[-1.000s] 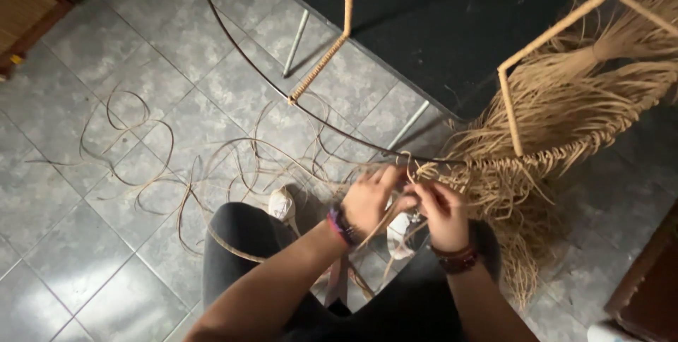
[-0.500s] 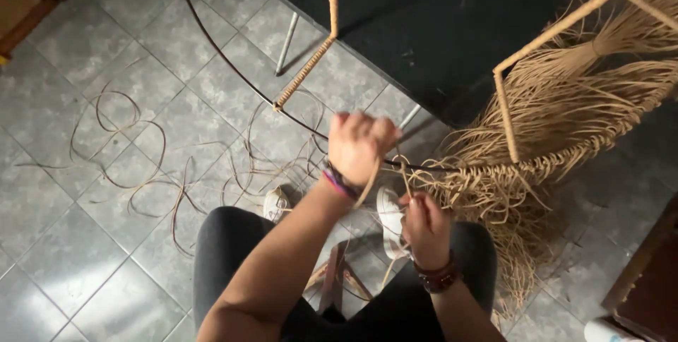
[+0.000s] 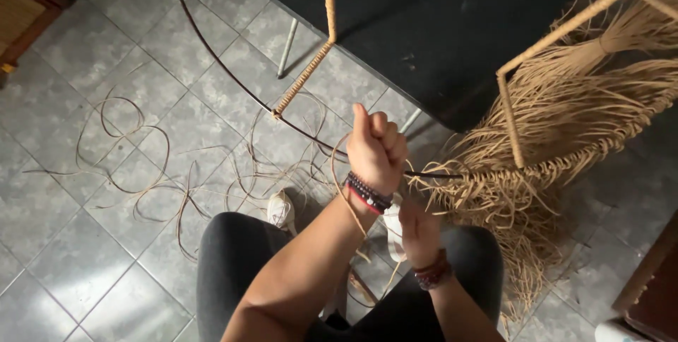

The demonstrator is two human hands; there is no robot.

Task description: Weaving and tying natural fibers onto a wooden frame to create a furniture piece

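Head view showed the left hand point(image 3: 376, 146) raised and clenched into a fist around a thin cane strand point(image 3: 344, 194). That strand ran from the fist down past the wrist and the beaded bracelets point(image 3: 369, 194); its lower end was lost against the dark trousers point(image 3: 233, 264).

The right hand point(image 3: 418, 229) sat lower, just behind the left forearm, which covered part of it. Its fingers curled toward the frame, but what they gripped could not be made out. A dark band point(image 3: 432, 276) circled its wrist.

A thin dark metal hoop point(image 3: 219, 67) curved across the floor and passed just beyond both hands. One cane-wrapped rod point(image 3: 305, 77) met the hoop ahead of the fist and ran upward out of the picture. To the right, a mass of loose cane fibre point(image 3: 565, 137) hung from the partly woven frame point(image 3: 510, 120), whose upper part was cut off by the picture edge.

Two light shoes point(image 3: 281, 208) showed between the knees, the right one mostly hidden by the hands. Loose cane loops point(image 3: 134, 158) lay scattered on the grey tiled floor point(image 3: 85, 257). A dark mat point(image 3: 438, 24) covered the far floor.
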